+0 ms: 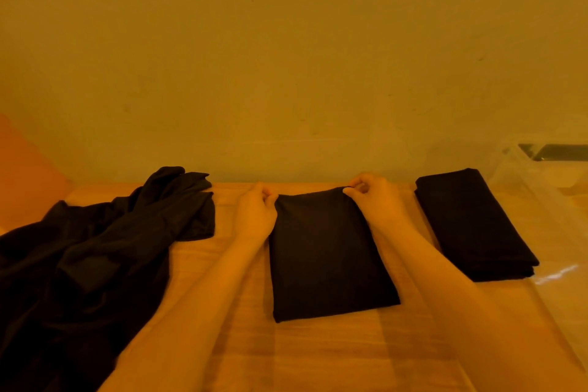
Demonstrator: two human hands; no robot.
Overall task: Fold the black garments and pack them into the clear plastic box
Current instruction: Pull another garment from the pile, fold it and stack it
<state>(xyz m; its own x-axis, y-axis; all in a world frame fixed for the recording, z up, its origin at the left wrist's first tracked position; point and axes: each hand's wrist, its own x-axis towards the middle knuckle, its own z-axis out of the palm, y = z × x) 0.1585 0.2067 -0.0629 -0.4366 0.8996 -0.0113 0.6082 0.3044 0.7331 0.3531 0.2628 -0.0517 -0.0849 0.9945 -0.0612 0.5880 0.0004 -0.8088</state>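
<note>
Right now I see my left hand (254,213) pinching the far left corner of a folded black garment (331,258), and my right hand (375,196) pinching its far right corner, fingers curled onto the cloth. That garment lies flat as a long rectangle in the middle of the wooden table (318,353), whose pale planks run left to right. To its right lies a second folded black garment (474,226), apart from the first. Far right, a clear plastic box (541,169) stands just beside that one; I can barely make out its walls. On the left a heap of unfolded black garments (95,251) sprawls to the table's near edge. Behind the table rises a plain wall (286,57) with a rough horizontal seam near the top, all in amber light.
</note>
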